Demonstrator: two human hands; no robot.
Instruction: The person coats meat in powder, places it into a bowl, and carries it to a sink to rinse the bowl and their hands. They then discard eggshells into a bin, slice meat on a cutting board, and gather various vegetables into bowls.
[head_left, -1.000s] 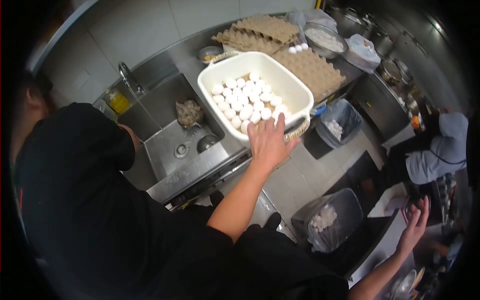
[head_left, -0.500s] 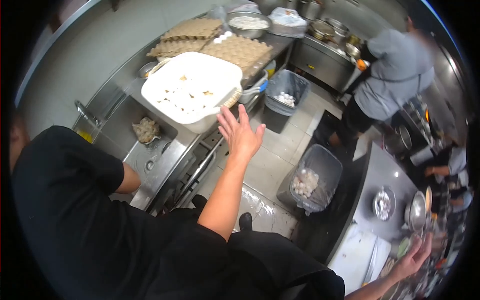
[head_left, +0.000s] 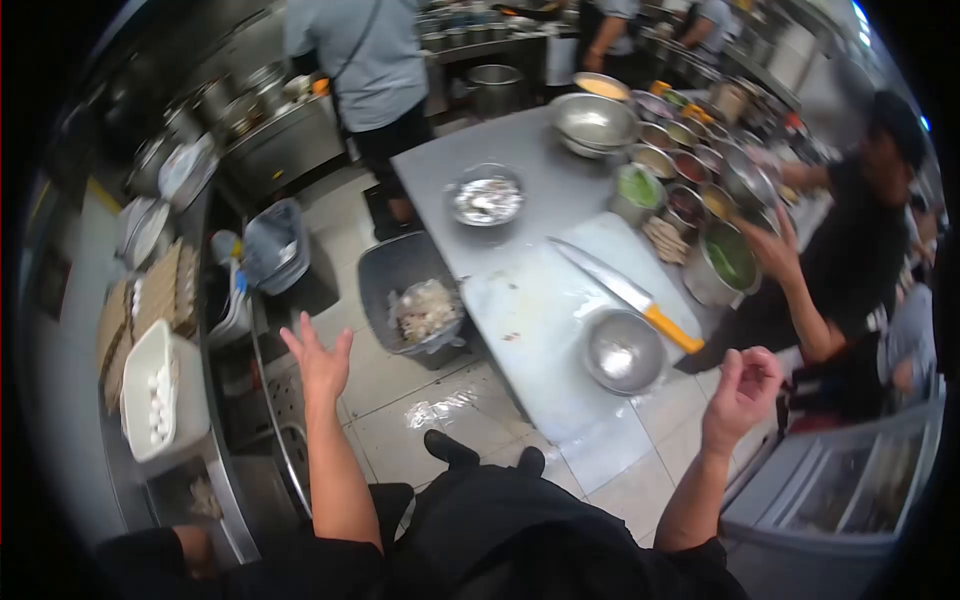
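Note:
My left hand (head_left: 320, 362) is held over the floor with its fingers spread and nothing in it. Beyond it stands a grey bin (head_left: 378, 290) lined with a bag, with pale scraps inside. My right hand (head_left: 742, 392) is in the air to the right of the worktable, loosely cupped, its fingers curled and nothing visible in them. Nearest to it are a steel bowl (head_left: 625, 350) and a large knife (head_left: 605, 275) with a yellow handle (head_left: 672, 328), both on a white cutting board (head_left: 525, 310). Neither hand touches them.
A foil-lined bowl (head_left: 487, 197) and stacked steel bowls (head_left: 595, 122) stand on the steel table (head_left: 425, 165). Containers of ingredients (head_left: 688, 205) line its far side. At left are a white tub of eggs (head_left: 140, 380) and egg trays (head_left: 160, 290). Co-workers (head_left: 860, 220) stand at right and behind.
The view has swung right, from the sink and tub towards the worktable. My left hand stays spread and empty. My right hand has come further into view, its fingers more curled.

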